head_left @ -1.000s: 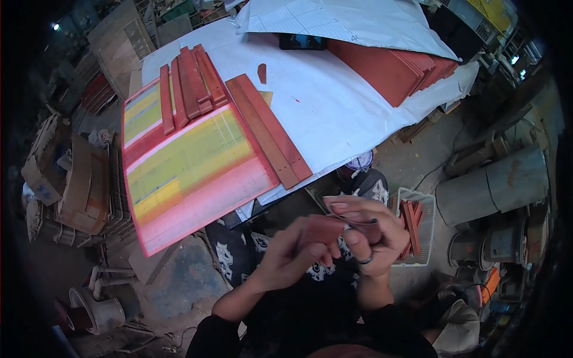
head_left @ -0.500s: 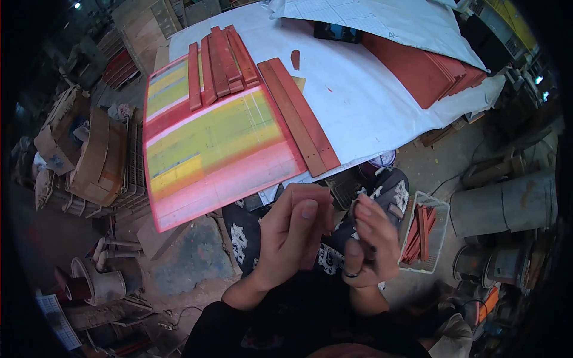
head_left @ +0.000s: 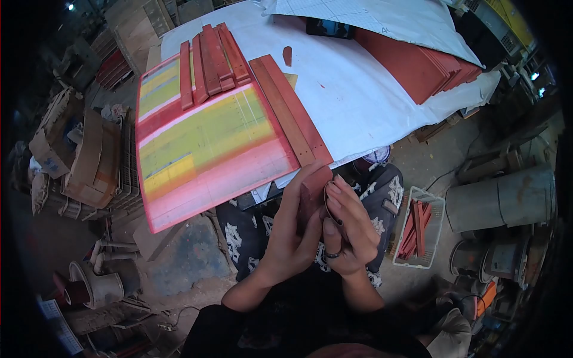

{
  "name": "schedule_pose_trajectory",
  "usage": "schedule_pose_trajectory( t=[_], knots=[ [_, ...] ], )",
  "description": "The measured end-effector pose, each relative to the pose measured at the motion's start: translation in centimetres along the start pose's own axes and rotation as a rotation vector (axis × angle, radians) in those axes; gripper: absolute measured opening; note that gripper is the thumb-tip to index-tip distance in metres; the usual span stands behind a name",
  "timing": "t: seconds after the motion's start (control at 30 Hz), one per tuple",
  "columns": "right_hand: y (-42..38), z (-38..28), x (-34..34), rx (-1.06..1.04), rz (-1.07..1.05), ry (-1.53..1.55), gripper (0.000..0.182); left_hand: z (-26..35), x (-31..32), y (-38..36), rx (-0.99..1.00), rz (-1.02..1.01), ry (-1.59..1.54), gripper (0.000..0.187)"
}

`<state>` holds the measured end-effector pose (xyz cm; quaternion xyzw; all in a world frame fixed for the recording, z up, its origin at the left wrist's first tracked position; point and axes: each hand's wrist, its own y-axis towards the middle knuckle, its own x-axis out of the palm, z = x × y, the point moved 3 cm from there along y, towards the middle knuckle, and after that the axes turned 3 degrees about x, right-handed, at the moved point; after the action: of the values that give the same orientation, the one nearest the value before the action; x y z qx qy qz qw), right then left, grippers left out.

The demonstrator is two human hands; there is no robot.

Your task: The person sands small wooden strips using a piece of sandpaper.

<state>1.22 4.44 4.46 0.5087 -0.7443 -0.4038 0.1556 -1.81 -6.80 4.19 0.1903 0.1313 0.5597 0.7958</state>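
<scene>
My left hand (head_left: 286, 230) is closed around a reddish-brown wooden strip (head_left: 314, 190), held up over my lap with its far end tipped away from me. Against the strip's right side, my right hand (head_left: 352, 230) pinches a thin, curved, dark-edged sheet (head_left: 326, 194); its kind is not clear. Fingers cover most of this sheet and the lower part of the strip. Just beyond my hands, two long reddish-brown strips (head_left: 292, 113) lie side by side at the edge of a red, yellow and pink painted board (head_left: 209, 146).
Several red strips (head_left: 209, 62) rest on the board's far part. White sheeting (head_left: 340, 101) covers the table, with stacked red panels (head_left: 412, 68) and a phone (head_left: 329, 28) at the back. On the floor at right stands a white basket (head_left: 440, 230) of red strips, near a metal cylinder (head_left: 501, 200).
Both hands have come together: the right, apart before, now meets the strip with the thin sheet. My left hand has turned the strip so its broad face shows. The view has shifted slightly.
</scene>
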Motion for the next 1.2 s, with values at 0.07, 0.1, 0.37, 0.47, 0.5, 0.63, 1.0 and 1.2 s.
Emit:
schedule_pose_trajectory(
  t=[0.07, 0.1, 0.37, 0.47, 0.5, 0.63, 1.0, 1.2],
  knots=[
    [0.0, 0.4, -0.1, 0.046, -0.008, 0.043, 0.027, -0.8, 0.0, -0.4, -0.004, 0.052, 0.022, 0.056],
    [-0.1, 0.6, 0.0, 0.071, -0.002, 0.06, 0.028, -1.1, -0.1, -0.7, 0.001, 0.085, 0.059, 0.054],
    [-1.6, 0.8, 0.5, 0.286, 0.012, 0.282, 0.031, 0.3, -1.1, -0.8, -0.062, 0.085, -0.226, 0.063],
    [-2.4, 0.9, 0.9, 0.295, -0.011, 0.317, 0.031, 1.2, -1.3, -0.8, -0.056, 0.042, -0.274, 0.065],
    [-2.6, 0.9, 1.0, 0.297, -0.009, 0.329, 0.031, 1.3, -1.4, -0.8, -0.051, 0.04, -0.279, 0.065],
    [-3.2, 1.4, 1.1, 0.307, 0.008, 0.341, 0.031, 0.8, -1.4, -1.0, -0.049, 0.126, -0.251, 0.063],
    [-2.8, 0.7, 1.6, 0.281, 0.067, 0.263, 0.025, -3.3, -2.9, -1.4, 0.084, 0.295, -0.194, 0.058],
    [-1.4, 0.2, 1.3, -0.074, -0.111, -0.022, 0.023, -3.5, -3.6, -0.8, 0.104, 0.266, -0.229, 0.043]
  ],
)
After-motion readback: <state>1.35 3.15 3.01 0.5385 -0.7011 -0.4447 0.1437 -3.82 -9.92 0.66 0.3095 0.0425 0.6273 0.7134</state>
